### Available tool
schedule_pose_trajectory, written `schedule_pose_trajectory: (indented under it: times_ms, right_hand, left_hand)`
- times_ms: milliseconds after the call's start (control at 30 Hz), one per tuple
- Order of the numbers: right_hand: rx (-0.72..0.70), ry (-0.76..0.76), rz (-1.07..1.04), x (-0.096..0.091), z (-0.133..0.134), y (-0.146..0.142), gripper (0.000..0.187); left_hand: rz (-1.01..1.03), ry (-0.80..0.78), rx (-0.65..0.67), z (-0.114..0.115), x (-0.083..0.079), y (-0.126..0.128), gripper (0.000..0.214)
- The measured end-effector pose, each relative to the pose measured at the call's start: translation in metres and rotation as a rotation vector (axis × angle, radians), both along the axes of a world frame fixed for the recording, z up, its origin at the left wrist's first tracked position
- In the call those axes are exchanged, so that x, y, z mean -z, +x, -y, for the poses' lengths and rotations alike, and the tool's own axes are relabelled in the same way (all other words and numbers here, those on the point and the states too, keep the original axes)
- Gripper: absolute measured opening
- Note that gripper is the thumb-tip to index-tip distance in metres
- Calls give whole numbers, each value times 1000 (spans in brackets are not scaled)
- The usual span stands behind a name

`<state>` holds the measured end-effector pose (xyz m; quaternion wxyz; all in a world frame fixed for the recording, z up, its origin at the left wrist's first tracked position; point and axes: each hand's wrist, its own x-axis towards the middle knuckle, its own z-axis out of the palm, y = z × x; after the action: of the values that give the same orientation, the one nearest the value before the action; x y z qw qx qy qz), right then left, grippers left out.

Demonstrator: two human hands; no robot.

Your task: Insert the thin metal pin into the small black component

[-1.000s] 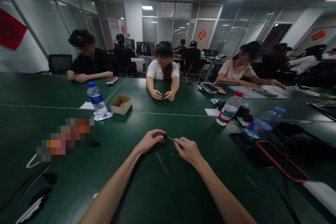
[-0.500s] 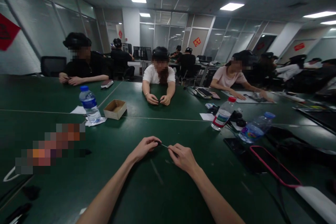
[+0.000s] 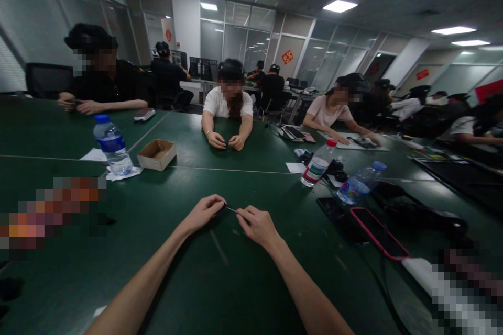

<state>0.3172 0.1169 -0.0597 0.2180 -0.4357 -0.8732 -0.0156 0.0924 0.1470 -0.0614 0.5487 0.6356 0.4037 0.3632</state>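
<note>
Over the green table, my left hand (image 3: pixel 205 212) and my right hand (image 3: pixel 257 224) are close together, both with fingers pinched. A thin metal rod (image 3: pixel 231 209) spans the short gap between their fingertips. My right thumb and fingers close on the near end of this rod. At its other end, my left fingers hold a small dark piece (image 3: pixel 225 205), mostly hidden by them. Its kind is too small to make out.
A water bottle (image 3: pixel 113 147) and an open cardboard box (image 3: pixel 157 155) stand front left. To the right are a red-capped bottle (image 3: pixel 316 167), a blue-capped bottle (image 3: pixel 358 184), a pink-edged phone (image 3: pixel 379 233) and cables. A person in white (image 3: pixel 227 102) sits opposite.
The camera view has turned slightly right and down, so the scene sits farther left. My hands keep their pinch, and the dark piece in my left fingers shows less.
</note>
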Motion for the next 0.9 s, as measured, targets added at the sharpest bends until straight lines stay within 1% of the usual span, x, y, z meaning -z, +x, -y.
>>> schedule_pose_trajectory:
  times_ms: [67,233,333,433,500,667,900]
  right_hand:
    - [0,14,5,0,0,0,27]
    - [4,-9,21,0,-1,0,28]
    - [-1,-12,7,-2,0,-1,29]
    - [10,-18,-4,-3,0,-1,30]
    - [6,-24,-6,-3,0,-1,31]
    - [-14,-45,-30,-4,0,-1,31]
    - [2,-77,-49,-7,2,-3,28]
  left_hand:
    - [1,-8,-9,0,0,0,42]
    - [24,-25,-11,1,1,1,44]
    - [40,-24,-30,-1,4,2,47]
    - [79,-36,-21,-2,8,2,48]
    - [95,-36,-27,-2,8,2,47]
    - [54,-17,-72,-1,6,1,41]
    - [55,-14,-62,-2,8,2,41]
